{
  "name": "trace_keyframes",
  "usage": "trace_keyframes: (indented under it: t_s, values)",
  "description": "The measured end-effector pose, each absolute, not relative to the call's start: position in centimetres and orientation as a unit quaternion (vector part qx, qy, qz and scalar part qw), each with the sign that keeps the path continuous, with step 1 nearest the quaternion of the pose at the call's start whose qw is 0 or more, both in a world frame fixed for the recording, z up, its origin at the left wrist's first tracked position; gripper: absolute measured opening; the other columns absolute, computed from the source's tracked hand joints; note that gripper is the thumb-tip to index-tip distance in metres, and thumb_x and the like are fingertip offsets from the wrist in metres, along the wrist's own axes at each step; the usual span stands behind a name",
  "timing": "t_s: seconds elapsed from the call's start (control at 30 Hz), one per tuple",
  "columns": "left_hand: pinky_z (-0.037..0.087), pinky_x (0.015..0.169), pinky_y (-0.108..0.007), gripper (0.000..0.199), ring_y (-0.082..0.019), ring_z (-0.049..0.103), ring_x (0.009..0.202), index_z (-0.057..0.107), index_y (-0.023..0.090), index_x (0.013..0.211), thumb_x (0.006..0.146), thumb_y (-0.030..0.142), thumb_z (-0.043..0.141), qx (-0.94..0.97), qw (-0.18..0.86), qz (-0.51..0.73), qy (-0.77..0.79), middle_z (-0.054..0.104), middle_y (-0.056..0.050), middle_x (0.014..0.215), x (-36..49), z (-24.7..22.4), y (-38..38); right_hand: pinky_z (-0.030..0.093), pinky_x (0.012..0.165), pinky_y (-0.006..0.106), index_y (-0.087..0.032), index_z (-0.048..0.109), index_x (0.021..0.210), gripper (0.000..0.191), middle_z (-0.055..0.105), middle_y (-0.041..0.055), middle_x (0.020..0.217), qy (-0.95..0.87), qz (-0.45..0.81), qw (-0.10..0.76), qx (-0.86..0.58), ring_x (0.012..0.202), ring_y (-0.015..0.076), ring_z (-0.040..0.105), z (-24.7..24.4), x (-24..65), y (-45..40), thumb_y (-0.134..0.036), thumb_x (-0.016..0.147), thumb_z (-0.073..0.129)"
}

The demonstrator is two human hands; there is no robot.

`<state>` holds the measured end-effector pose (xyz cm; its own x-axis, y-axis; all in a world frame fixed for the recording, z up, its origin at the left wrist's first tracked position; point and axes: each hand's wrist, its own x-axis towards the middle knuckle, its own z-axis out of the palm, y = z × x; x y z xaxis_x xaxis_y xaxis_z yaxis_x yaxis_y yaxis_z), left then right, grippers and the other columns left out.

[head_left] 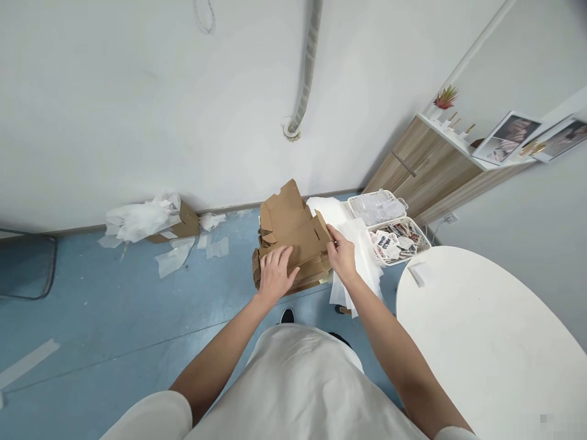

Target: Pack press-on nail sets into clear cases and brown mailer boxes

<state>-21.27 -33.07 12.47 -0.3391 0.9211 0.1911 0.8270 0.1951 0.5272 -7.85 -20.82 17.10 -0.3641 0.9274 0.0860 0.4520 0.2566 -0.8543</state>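
A brown cardboard piece (293, 229) with flaps and a small slot lies partly unfolded on a stack of flattened cardboard (314, 272). My left hand (275, 273) rests on its near left part, fingers spread and lying on the surface. At the right edge, my right hand (341, 249) pinches a raised flap between thumb and fingers. White foam sheets (360, 250) lie just right of the stack, partly behind my right hand and forearm.
Two white baskets (406, 211) (424, 247) hold clear packets and printed cards. A round white table (486, 318) stands at the right, a wooden cabinet (426, 165) behind. Wrapping scraps (142, 219) overflow a box (187, 221) by the wall. A chair (27, 266) is far left.
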Motion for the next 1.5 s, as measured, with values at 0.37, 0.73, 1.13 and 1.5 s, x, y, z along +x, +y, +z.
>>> trace_keyframes:
  t_s: [0.37,0.73,1.13,1.5]
  values:
    - [0.021,0.1,-0.047,0.08,-0.029,0.019,0.127,0.007,0.018,0.135,0.074,0.048,0.049,0.416,0.084,0.423,0.801,0.016,-0.016,0.138,-18.9,13.4,-32.1,0.048,0.041,0.018,-0.018,0.057,0.09,0.027,0.058,-0.0024,0.07,-0.452,0.58,0.495,-0.463,0.051,0.0066,0.054,18.3,-0.8,-19.3,-0.033,0.07,0.048]
    - [0.048,0.08,-0.033,0.045,-0.018,0.057,0.094,0.038,0.016,0.119,0.076,0.028,0.048,0.487,0.45,0.436,0.608,0.055,-0.01,0.111,-3.7,10.2,-25.2,0.049,0.043,0.022,-0.018,0.054,0.077,0.019,0.057,-0.0038,0.061,-0.267,0.513,0.608,-0.544,0.049,0.009,0.056,16.5,21.2,-23.5,-0.034,0.066,0.058]
    - [0.046,0.061,-0.025,0.033,-0.012,0.052,0.07,0.056,0.017,0.104,0.073,0.026,0.048,0.692,0.454,0.265,0.495,0.058,-0.002,0.081,12.9,8.6,-23.8,0.045,0.077,0.032,-0.018,0.054,0.111,0.043,0.052,0.0095,0.114,-0.283,0.229,0.544,-0.756,0.1,0.0199,0.051,9.9,36.9,-35.0,-0.041,0.075,0.046]
    - [0.044,0.062,-0.025,0.037,-0.011,0.051,0.063,0.055,0.019,0.107,0.072,0.022,0.046,0.766,0.456,0.138,0.432,0.056,-0.001,0.077,18.6,6.0,-22.0,0.041,0.07,0.031,-0.017,0.06,0.097,0.035,0.058,0.006,0.086,-0.24,0.24,0.402,-0.85,0.073,0.0177,0.052,5.6,38.8,-39.2,-0.031,0.073,0.038]
